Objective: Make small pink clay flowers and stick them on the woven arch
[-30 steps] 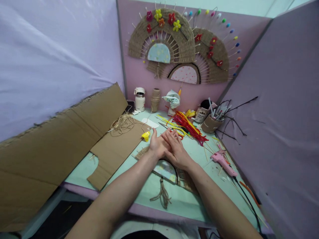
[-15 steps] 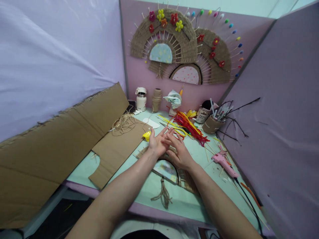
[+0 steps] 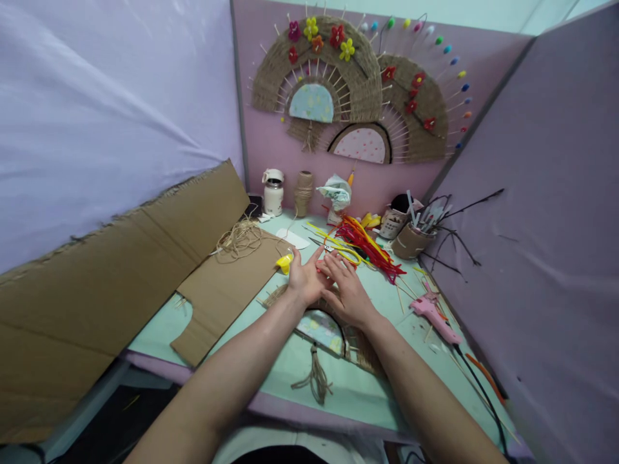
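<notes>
My left hand [image 3: 307,281] is turned palm up, its fingers stretched out and its thumb raised. My right hand [image 3: 349,287] lies across it with straight fingers, touching the left fingers and palm. A small reddish patch shows between the hands; what it is I cannot make out. Below them a half-round woven twine fan [image 3: 367,351] lies on the table, partly hidden by my hands and right forearm. Its patterned pale blue centre [image 3: 322,328] is edged in black. A twine tassel [image 3: 318,377] hangs toward the front edge. Just beyond my fingers are scissors [image 3: 327,247], partly covered.
Left are cardboard pieces [image 3: 232,296] with loose twine [image 3: 240,240]. Red and yellow pipe cleaners [image 3: 370,248] lie behind my hands. Rightward are a pink glue gun [image 3: 435,318] with its cord and a pot [image 3: 412,241] of tools and twigs. A jar [image 3: 273,193] and twine spool [image 3: 304,193] stand behind.
My right fingers have shifted slightly over the left palm, and the left fingers have moved a little. The things on the table stay in place.
</notes>
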A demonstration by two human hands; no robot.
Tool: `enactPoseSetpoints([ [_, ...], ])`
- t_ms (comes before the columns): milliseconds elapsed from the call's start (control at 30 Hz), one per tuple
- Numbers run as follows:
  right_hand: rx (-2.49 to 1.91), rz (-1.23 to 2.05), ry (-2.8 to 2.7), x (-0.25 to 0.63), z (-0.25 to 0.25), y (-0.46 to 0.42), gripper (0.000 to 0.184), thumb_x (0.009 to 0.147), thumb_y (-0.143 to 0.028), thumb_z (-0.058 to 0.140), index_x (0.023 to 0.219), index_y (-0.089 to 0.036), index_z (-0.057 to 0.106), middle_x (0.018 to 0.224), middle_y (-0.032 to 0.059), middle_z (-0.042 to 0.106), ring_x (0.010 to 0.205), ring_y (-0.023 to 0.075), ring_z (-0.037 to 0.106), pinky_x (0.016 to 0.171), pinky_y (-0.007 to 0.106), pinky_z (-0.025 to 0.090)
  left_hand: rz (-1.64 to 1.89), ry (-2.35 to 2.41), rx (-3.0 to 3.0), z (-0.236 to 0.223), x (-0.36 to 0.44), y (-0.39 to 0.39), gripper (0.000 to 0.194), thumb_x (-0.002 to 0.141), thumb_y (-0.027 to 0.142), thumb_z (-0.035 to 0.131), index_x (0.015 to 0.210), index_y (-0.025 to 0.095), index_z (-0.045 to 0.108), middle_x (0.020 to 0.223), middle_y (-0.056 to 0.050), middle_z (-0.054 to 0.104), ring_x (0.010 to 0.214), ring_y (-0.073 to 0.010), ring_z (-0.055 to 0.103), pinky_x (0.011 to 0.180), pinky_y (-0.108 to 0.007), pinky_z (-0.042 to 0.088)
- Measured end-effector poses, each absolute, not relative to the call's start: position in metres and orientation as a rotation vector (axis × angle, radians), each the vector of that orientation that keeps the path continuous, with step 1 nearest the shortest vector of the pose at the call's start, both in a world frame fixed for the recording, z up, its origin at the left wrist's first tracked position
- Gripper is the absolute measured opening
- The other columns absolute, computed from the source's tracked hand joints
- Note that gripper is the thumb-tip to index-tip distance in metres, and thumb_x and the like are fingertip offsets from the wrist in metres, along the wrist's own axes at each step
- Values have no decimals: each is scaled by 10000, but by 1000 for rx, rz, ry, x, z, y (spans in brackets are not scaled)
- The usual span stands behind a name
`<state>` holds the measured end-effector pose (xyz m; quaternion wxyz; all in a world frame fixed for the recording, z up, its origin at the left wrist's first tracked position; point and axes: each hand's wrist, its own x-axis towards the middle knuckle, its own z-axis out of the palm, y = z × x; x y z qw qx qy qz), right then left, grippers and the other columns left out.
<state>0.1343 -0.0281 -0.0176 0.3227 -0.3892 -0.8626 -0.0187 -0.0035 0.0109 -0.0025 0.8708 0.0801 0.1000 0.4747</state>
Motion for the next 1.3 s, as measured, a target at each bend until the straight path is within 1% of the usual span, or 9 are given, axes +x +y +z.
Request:
enactPoseSetpoints([
  [100,-964,-25,-2316,133,-17,-30,611,926,-456,456,1447,-152,363,1488,146,395,1418,284,283,1153,568,212,973,232,156,-3,-3,11,725,835,723,314,1256,165,506,1335,-216,525,1119,-325,597,845,-481,515],
  [267,-988,-49,-2281,135,-16,-29,565,936,-438,453,1434,-177,391,1473,137,421,1398,276,328,1147,559,239,1014,181,131,-4,-8,15,692,845,713,307,1232,174,503,1322,-208,535,1137,-304,589,771,-404,541],
  [467,-964,-17,-2311,132,-17,-30,649,920,-491,463,1459,-150,345,1488,153,392,1418,290,285,1152,561,231,976,225,147,-2,-3,11,731,829,735,303,1207,147,520,1295,-220,550,1115,-320,599,841,-467,520],
  [667,-1003,-32,-2274,134,-16,-30,615,933,-460,450,1462,-167,340,1482,150,403,1402,285,320,1137,559,265,1024,191,124,-2,-9,14,705,840,724,299,1210,162,509,1328,-215,529,1155,-312,581,752,-388,545],
  [833,-966,1,-2298,133,-18,-29,655,920,-496,456,1461,-147,338,1482,154,402,1414,284,294,1146,546,254,977,225,150,-1,-3,10,701,850,706,301,1199,145,534,1325,-224,536,1156,-331,582,885,-492,506],
  [967,-982,23,-2284,133,-16,-30,587,934,-461,445,1444,-179,375,1480,139,410,1399,279,326,1145,552,246,1015,204,141,1,-4,11,712,875,675,274,1261,120,497,1356,-225,516,1185,-307,569,871,-427,528],
  [1100,-1009,90,-2221,134,-17,-29,634,930,-466,456,1472,-168,314,1491,153,388,1402,286,322,1139,547,261,1018,234,132,-2,-2,12,722,888,646,292,1280,76,497,1325,-229,544,1163,-290,585,875,-373,531],
  [1200,-990,157,-2108,135,-19,-29,606,936,-439,453,1474,-200,307,1459,129,442,1392,269,345,1135,519,288,1019,267,132,-5,1,11,723,896,627,305,1277,47,508,1263,-227,588,1110,-273,614,872,-342,530],
  [1300,-1013,223,-1915,136,-19,-28,524,926,-379,493,1422,-240,395,1361,105,552,1312,253,461,1086,483,374,1023,273,138,-6,1,12,722,895,627,305,1286,53,503,1229,-224,608,1063,-268,633,842,-354,540],
])
